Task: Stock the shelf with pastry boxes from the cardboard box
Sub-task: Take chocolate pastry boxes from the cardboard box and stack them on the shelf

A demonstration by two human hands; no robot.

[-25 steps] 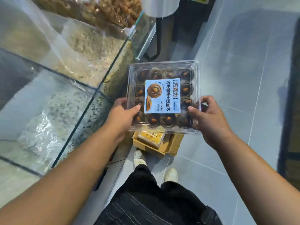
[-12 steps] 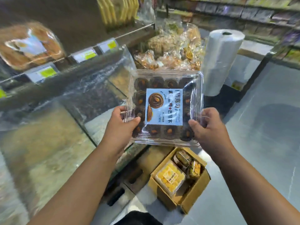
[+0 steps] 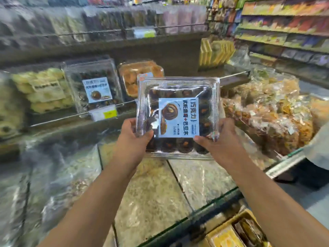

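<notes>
A clear plastic pastry box (image 3: pixel 178 116) with dark chocolate pastries and a light blue label is held up in front of me. My left hand (image 3: pixel 133 138) grips its lower left corner and my right hand (image 3: pixel 219 139) grips its lower right corner. Behind it runs the shelf (image 3: pixel 74 118), where a matching chocolate pastry box (image 3: pixel 94 86) stands between a yellow pastry box (image 3: pixel 42 90) and an orange pastry box (image 3: pixel 138 77). The cardboard box (image 3: pixel 229 230) with more pastry boxes sits on the floor at the bottom right.
Glass-topped bulk bins (image 3: pixel 160 189) lie below my arms. A heap of wrapped snacks (image 3: pixel 270 113) fills the bin to the right. Yellow price tags (image 3: pixel 105 113) hang on the shelf rail. More stocked shelves (image 3: pixel 284 29) line the far right.
Both hands have lifted the pastry box up from above the cardboard box toward the shelf. The view has swung upward, so the shelf's pastry boxes now show.
</notes>
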